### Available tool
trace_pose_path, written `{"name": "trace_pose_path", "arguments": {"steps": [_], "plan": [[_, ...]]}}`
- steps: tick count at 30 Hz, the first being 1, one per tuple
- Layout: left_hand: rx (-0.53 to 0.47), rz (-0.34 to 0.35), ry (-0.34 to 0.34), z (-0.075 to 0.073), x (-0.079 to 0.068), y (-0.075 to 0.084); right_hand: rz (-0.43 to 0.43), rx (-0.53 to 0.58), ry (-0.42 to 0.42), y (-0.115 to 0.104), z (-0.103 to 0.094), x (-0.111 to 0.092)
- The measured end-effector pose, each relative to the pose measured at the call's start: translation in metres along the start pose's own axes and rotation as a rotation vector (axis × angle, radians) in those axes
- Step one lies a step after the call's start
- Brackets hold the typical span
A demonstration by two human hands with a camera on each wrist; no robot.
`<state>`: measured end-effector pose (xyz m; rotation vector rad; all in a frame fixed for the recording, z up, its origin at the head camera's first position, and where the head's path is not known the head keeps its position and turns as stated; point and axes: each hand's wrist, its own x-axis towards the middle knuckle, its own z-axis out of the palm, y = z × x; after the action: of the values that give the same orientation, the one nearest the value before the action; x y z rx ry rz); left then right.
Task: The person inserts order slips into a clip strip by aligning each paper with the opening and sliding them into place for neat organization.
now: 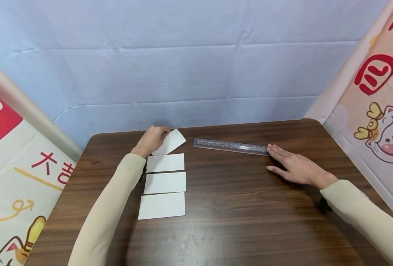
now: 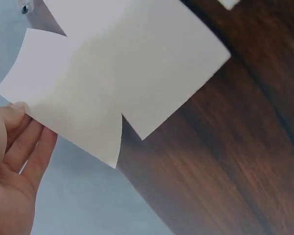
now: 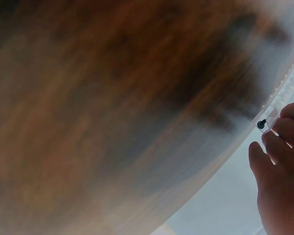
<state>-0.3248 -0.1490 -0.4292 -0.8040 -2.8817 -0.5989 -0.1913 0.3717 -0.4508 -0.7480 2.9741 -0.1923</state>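
My left hand (image 1: 152, 139) pinches one edge of a white paper card (image 1: 171, 142) at the far left of the table. Seen from the left wrist, the thumb lies on top of that card (image 2: 71, 93) with the fingers behind, and it overlaps a second card (image 2: 157, 58). Below it in the head view, three more white cards (image 1: 165, 163) lie flat in a column. On the right, my right hand (image 1: 294, 167) has its fingers extended, the fingertips touching the right end of a clear plastic ruler (image 1: 229, 145). The right wrist view shows the ruler's end (image 3: 272, 115) by the fingertips.
The dark wooden table (image 1: 243, 214) ends at a pale blue cloth backdrop (image 1: 189, 74). Printed cloth hangings flank it, one on the left (image 1: 26, 177) and one on the right (image 1: 372, 122).
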Motion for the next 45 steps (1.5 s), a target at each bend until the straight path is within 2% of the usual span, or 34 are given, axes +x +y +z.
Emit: {"name": "trace_pose_path", "arguments": {"steps": [9, 15, 22, 27, 33, 40, 45], "plan": [[-0.056, -0.001, 0.054, -0.007, 0.004, 0.004, -0.01, -0.022, 0.008, 0.0, 0.001, -0.001], [-0.129, -0.069, 0.095, -0.013, 0.008, 0.005, -0.025, -0.026, 0.017, -0.002, 0.002, -0.001], [-0.257, -0.154, 0.191, -0.019, 0.01, 0.005, -0.035, 0.005, 0.032, -0.001, 0.001, 0.0], [-0.343, -0.232, 0.25, -0.021, 0.008, 0.005, -0.031, 0.024, 0.009, -0.002, -0.001, -0.001], [-0.474, -0.335, 0.242, -0.026, 0.006, 0.01, -0.033, 0.021, 0.006, -0.002, -0.003, 0.001], [-0.595, -0.384, 0.225, -0.029, 0.006, 0.015, -0.022, 0.029, -0.007, -0.002, -0.002, 0.001], [-0.725, -0.444, 0.201, -0.029, 0.004, 0.019, -0.011, 0.041, -0.012, -0.002, 0.0, 0.0]]}}
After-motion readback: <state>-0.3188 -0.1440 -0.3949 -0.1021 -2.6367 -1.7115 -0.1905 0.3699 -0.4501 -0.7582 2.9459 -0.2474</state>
